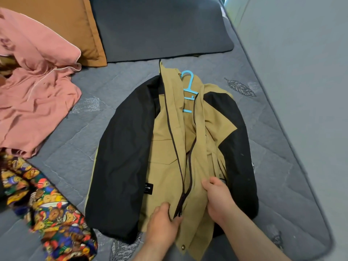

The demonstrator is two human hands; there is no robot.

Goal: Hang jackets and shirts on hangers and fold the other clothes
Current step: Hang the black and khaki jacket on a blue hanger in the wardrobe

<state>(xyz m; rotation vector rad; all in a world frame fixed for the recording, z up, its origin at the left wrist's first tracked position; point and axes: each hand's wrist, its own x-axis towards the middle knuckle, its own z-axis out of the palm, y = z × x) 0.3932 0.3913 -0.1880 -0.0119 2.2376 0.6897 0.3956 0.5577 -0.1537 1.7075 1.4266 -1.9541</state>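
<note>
1. Khaki and black, the jacket (169,147) is lying front-up in the middle of the bed (282,129), collar pointing away from us and hem towards us.
2. We are seeing a blue hanger (189,87) sitting inside the neck opening, its hook sticking out past the collar and its lower bar showing between the open front panels.
3. Our left hand (163,221) is pinching the bottom of the left front panel right at the dark zipper (178,166), thumb on top of the cloth.
4. Our right hand (218,196) is gripping the right front panel just beside the zipper, fingers curled into the fabric; whether the two zipper ends are meeting is hard to tell, as the cloth is bunching there.
5. Both black sleeves are lying folded along the jacket's sides, and a small black label (148,188) is showing on the left panel.
6. A pink garment (33,87) is lying crumpled at the left of the bed, well apart from the jacket.
7. A colourful bear-print garment (49,210) is lying near the left sleeve, at the lower left.
8. A brown pillow (75,25) and a dark grey pillow (160,29) are resting side by side at the head of the bed.
</note>
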